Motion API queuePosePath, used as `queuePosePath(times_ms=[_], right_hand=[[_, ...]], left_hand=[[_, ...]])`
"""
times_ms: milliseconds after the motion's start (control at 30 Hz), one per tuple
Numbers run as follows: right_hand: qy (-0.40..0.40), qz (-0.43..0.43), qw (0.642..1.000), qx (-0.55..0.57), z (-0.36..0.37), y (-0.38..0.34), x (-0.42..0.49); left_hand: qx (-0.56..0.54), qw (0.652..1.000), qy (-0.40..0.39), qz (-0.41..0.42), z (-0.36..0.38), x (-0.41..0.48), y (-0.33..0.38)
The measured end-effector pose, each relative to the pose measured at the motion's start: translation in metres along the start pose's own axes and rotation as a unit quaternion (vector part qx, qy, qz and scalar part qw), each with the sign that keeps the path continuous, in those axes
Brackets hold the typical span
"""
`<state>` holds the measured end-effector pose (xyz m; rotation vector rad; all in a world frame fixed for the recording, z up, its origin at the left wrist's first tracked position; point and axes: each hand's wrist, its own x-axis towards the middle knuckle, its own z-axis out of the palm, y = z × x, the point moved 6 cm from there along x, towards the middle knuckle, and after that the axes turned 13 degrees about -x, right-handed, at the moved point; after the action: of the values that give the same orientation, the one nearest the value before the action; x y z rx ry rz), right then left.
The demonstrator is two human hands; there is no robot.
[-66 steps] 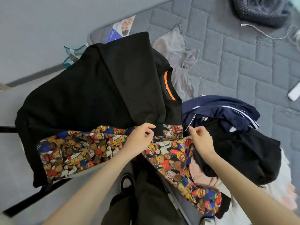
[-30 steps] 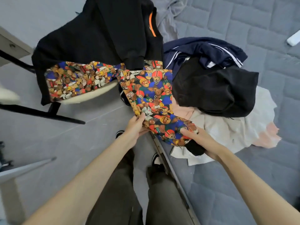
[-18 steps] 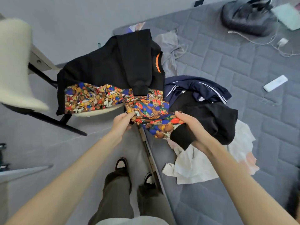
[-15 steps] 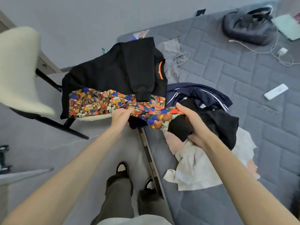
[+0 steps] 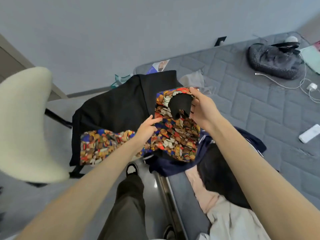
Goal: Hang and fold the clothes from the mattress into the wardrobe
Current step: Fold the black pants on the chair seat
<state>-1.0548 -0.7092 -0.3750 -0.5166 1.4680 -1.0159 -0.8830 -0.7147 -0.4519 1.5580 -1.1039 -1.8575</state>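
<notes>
Now the right hand (image 5: 201, 110) is pinching the black-cuffed bear-print fabric sleeve (image 5: 178, 134) near the grey quilted mattress (image 5: 245, 104) edge — the left hand (image 5: 147, 129) is touching it, grip unclear.
</notes>
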Motion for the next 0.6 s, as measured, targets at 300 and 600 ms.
queuePosePath(times_ms=[300, 600], right_hand=[[0.096, 0.036, 0.993, -0.062, 0.051, -0.052, 0.126], [0.111, 0.072, 0.988, -0.074, 0.067, -0.066, 0.237]], left_hand=[[-0.015, 0.995, -0.082, 0.045, -0.036, 0.119, 0.074], [-0.052, 0.997, -0.061, -0.020, -0.064, 0.211, 0.111]])
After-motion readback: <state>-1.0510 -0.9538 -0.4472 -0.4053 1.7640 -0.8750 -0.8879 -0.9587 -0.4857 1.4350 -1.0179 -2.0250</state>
